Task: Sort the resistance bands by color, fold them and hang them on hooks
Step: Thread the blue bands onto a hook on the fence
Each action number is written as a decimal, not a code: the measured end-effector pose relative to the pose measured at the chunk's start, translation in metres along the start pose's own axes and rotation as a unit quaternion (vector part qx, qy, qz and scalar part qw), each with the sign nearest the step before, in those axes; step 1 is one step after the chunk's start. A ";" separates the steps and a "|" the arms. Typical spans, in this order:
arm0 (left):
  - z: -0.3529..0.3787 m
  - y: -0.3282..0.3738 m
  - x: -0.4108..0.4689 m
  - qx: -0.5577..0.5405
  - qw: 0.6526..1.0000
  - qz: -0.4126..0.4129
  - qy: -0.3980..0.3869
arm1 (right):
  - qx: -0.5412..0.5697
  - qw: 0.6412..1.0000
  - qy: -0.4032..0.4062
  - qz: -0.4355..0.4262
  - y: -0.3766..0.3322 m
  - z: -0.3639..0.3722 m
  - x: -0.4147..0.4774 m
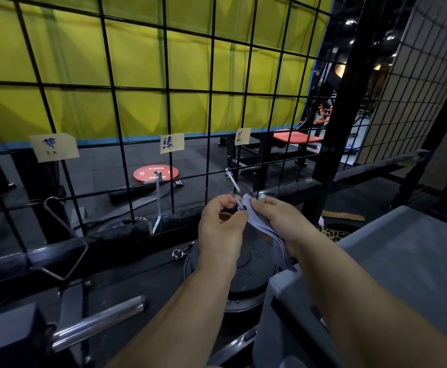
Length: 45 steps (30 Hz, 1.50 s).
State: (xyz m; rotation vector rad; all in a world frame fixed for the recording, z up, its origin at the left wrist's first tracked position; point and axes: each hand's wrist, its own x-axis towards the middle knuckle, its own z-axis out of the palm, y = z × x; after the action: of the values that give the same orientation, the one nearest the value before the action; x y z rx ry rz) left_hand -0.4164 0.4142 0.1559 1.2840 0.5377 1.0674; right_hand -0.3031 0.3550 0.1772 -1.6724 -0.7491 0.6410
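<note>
Your left hand (pixel 221 224) pinches the tip of the right hook (pixel 233 181) between thumb and forefinger, other fingers curled in. Your right hand (pixel 279 221) grips the resistance band (pixel 266 231). Band is pale lavender-blue, folded into a flat bundle. Its top edge touches the hook tip and its lower end hangs past your wrist. Can't tell whether the band is threaded onto the hook; your fingers cover that spot.

That hook sits on the black wire grid (pixel 211 86), below the right label (pixel 242 136). The middle hook (pixel 158 203) hangs below the middle label (pixel 172 142), which carries a handwritten blue character. The left hook (pixel 67 235), a bigger bent wire, sits below the left label (pixel 53 147); writing there is too blurred to read.

Behind the grid: yellow padded wall (pixel 137 62), red weight plate (pixel 155 173) flat on the dark floor, orange bench (pixel 296 138) further right.

Directly below your hands: black weight plate (pixel 254 261), with a spring collar (pixel 178 253) just beside its left edge. Grey surface (pixel 403 261) at right, near your right forearm. Chrome bar (pixel 100 321) at lower left. Leopard-print item (pixel 332 233) just past the grey surface's far edge; can't tell what it is.
</note>
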 end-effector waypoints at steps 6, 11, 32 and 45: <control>0.002 0.002 0.000 0.002 1.000 0.008 0.010 | 0.032 0.999 -0.020 0.001 0.009 -0.006 0.000; 0.002 0.002 -0.001 0.051 0.998 0.025 0.025 | -0.036 0.999 -0.016 -0.024 0.012 -0.008 0.004; -0.002 -0.006 -0.012 0.187 0.980 0.071 -0.009 | 0.040 0.995 -0.082 0.036 0.069 -0.023 -0.012; -0.012 -0.040 -0.021 0.266 0.961 0.042 -0.056 | 0.071 0.993 -0.059 0.069 0.099 -0.021 -0.023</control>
State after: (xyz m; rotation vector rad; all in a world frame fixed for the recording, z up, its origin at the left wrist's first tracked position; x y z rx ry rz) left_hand -0.4229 0.4048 0.1101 1.8403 0.7191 0.9424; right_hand -0.2881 0.3084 0.0854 -1.5746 -0.6582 0.8769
